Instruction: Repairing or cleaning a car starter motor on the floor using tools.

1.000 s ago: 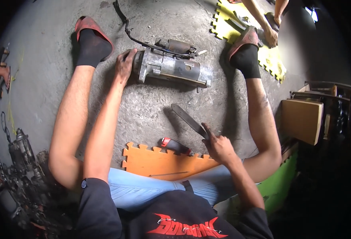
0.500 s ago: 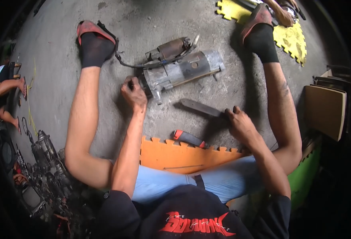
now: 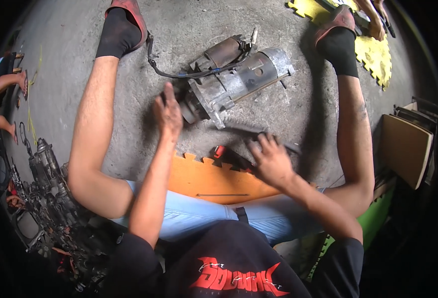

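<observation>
A grey metal starter motor (image 3: 258, 74) with a rusty solenoid (image 3: 224, 53) and a dark cable lies on the concrete between my legs. Beside its nose end, my left hand (image 3: 168, 116) has its fingers stretched out, holding nothing; whether it touches the metal I cannot tell. My right hand (image 3: 272, 161), smeared by motion, hovers with spread fingers just in front of a long, flat dark bar (image 3: 236, 127). That bar is blurred too, and the hand partly covers it. Near the right hand, a red-and-black handled tool (image 3: 220, 151) lies at the orange mat's edge.
An orange foam mat (image 3: 189, 174) lies by my thighs, with a thin rod (image 3: 222, 195) on it. Greasy machine parts (image 3: 45, 169) are heaped at the left. Flat boards (image 3: 406, 149) lean at the right. Another person's hand (image 3: 376, 30) shows beyond a yellow mat.
My right hand has let go of the dark bar and moved left, fingers spreading. My left hand's fingers have straightened beside the starter motor. The view has shifted slightly, and the motor appears more turned.
</observation>
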A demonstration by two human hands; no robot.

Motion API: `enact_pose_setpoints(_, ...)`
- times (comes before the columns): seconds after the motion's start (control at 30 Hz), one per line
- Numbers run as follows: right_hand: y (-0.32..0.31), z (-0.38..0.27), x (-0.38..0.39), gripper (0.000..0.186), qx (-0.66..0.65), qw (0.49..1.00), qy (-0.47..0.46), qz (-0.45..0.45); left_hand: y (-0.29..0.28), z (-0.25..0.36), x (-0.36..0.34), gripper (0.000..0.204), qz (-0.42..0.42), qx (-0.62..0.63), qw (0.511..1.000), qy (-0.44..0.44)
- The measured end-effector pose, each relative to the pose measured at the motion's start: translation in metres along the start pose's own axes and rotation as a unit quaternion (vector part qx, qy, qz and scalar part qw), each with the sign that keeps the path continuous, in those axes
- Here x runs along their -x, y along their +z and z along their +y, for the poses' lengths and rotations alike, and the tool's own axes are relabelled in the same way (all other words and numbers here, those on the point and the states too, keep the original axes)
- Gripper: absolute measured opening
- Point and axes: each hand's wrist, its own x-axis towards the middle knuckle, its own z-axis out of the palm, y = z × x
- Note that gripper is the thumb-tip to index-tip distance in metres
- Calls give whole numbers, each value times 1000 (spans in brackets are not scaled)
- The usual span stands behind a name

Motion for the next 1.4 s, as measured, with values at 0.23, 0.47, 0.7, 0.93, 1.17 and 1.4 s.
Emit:
enact_pose_setpoints(0.23, 33, -28, -6, 46, 47, 991, -109, -65, -53, 43, -32, 46, -123, 268, 950, 108)
enact_pose_setpoints(0.47, 28, -14, -6, 40, 52, 994, -96, 11, -35, 107, -89, 45, -132, 378, 898, 182)
enact_pose_setpoints(0.7, 40, -18, -9, 30, 77, 991, -102, 27, 12, 151, -204, 29, -211, 290, 930, 78)
enact_pose_setpoints(0.93, -5, -18, -15, 36, -232, 970, -66, -15, 26, 135, -222, 43, -156, -58, 983, 82)
enact_pose_setpoints(1.17, -33, 14, -27, 56, -624, 751, 204, 77, -13, 106, -149, 48, -205, -42, 930, 304)
enact_pose_setpoints(1.4, -42, 20, -49, 48, -743, 639, 185, 78, -7, 72, -96, 50, -229, 55, 896, 378)
